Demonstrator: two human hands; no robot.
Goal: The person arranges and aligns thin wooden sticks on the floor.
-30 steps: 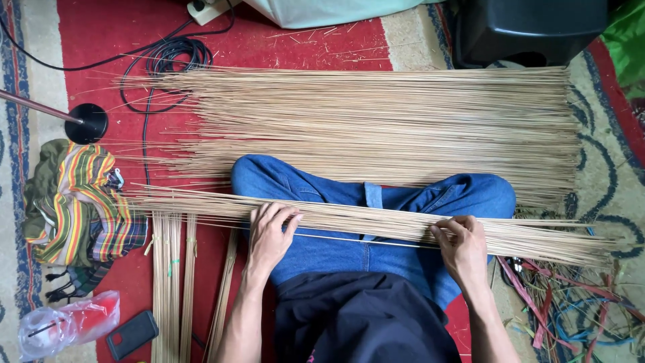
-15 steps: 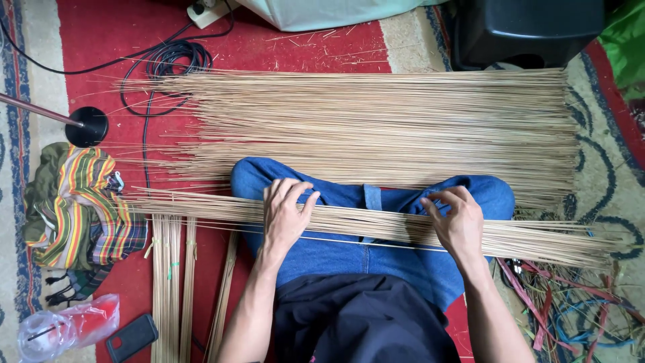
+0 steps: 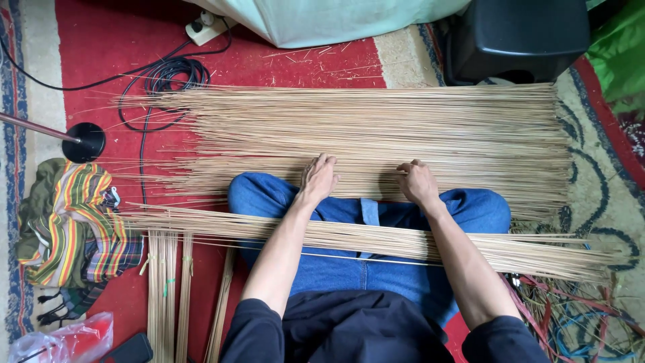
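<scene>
I sit cross-legged in blue jeans (image 3: 470, 208) on a red carpet. A wide mat of thin tan sticks (image 3: 376, 134) lies flat on the floor in front of my knees. My left hand (image 3: 318, 178) and my right hand (image 3: 416, 181) both rest on the near edge of that mat, fingers curled onto the sticks. Whether they grip any stick I cannot tell. A second, narrower bundle of the same sticks (image 3: 376, 238) lies across my lap, under my forearms, untouched by my hands.
A striped cloth (image 3: 74, 225) lies at the left beside a black round stand base (image 3: 83, 142). Coiled black cable (image 3: 168, 70) and a power strip (image 3: 205, 27) are at the back. A black box (image 3: 521, 37) stands back right. Bundled sticks (image 3: 164, 289) lie lower left; tangled cords (image 3: 571, 316) lower right.
Both hands left the stick bundle on my lap and reached forward over my knees onto the near edge of the big mat of sticks. The lap bundle stayed in place.
</scene>
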